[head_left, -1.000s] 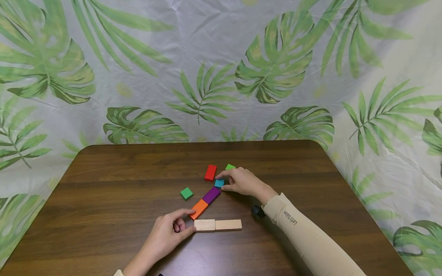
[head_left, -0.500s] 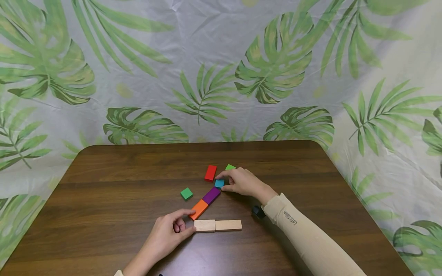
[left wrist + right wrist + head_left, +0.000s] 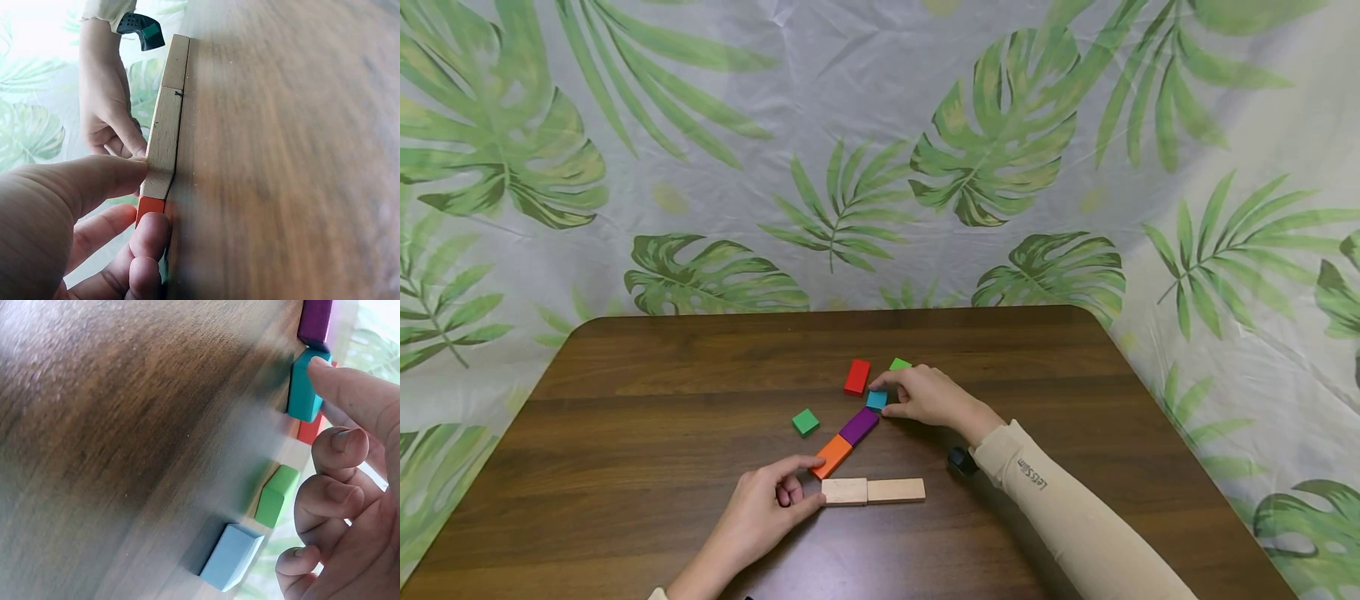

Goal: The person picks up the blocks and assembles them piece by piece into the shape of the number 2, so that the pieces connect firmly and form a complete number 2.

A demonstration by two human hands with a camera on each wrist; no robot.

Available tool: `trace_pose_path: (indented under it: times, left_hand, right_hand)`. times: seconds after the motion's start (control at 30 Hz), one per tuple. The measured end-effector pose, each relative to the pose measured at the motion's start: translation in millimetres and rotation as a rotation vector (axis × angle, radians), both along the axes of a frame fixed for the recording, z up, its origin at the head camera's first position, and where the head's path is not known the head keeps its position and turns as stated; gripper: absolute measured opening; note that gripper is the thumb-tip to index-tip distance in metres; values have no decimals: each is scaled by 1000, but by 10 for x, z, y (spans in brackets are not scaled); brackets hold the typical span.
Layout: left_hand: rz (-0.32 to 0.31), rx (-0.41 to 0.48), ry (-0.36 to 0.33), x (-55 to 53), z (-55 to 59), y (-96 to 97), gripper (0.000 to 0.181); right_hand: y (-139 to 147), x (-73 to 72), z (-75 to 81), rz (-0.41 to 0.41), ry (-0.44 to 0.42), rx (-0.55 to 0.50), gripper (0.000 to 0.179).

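In the head view, my left hand [image 3: 767, 502] rests at the corner where an orange block [image 3: 832, 455] meets a plain wooden block [image 3: 844, 492]. Its index finger touches the orange block, and its thumb touches the plain block's left end. A second plain block [image 3: 897, 490] continues that row to the right. Beyond the orange block lies a purple block [image 3: 859, 426], end to end with it. My right hand [image 3: 934, 396] pinches a teal block [image 3: 876, 400] between thumb and index finger, at the purple block's far end; its other fingers are curled in the right wrist view.
A red block [image 3: 857, 377] lies just left of the right fingertips, and a dark green block [image 3: 806, 422] sits left of the purple one. Behind the right hand is a light green block [image 3: 900, 364]. The right wrist view also has a grey-blue block [image 3: 231, 556].
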State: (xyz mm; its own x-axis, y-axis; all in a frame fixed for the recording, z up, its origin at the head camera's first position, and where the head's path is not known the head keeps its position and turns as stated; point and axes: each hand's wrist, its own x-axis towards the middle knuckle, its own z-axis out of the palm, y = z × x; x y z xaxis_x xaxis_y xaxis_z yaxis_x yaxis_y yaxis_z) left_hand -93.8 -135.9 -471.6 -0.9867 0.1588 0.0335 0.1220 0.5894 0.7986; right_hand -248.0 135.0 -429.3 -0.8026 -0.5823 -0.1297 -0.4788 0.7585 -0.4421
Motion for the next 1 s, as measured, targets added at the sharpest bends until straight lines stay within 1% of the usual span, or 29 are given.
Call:
trace_pose_path:
  times: [0.2, 0.37, 0.63, 0.8, 0.9, 1.0]
  left_hand:
    - [-1, -2, 1, 4, 5, 1, 37]
    - [-1, -2, 2, 7, 6, 4, 38]
    - [1, -1, 7, 7, -3, 4, 38]
    - [1, -1, 11, 7, -7, 2, 38]
    - [1, 1, 10, 8, -5, 2, 38]
    - [2, 2, 6, 9, -3, 3, 38]
  right_hand:
    - [43, -14, 28, -11, -14, -30, 38]
    - [116, -76, 35, -39, -19, -63, 39]
    - [313, -206, -4, -99, -29, -192, 37]
    - [437, -266, -38, -144, -64, -260, 37]
    - [509, -294, -64, -168, -79, -281, 37]
    - [578, -305, -80, -184, -85, -282, 37]
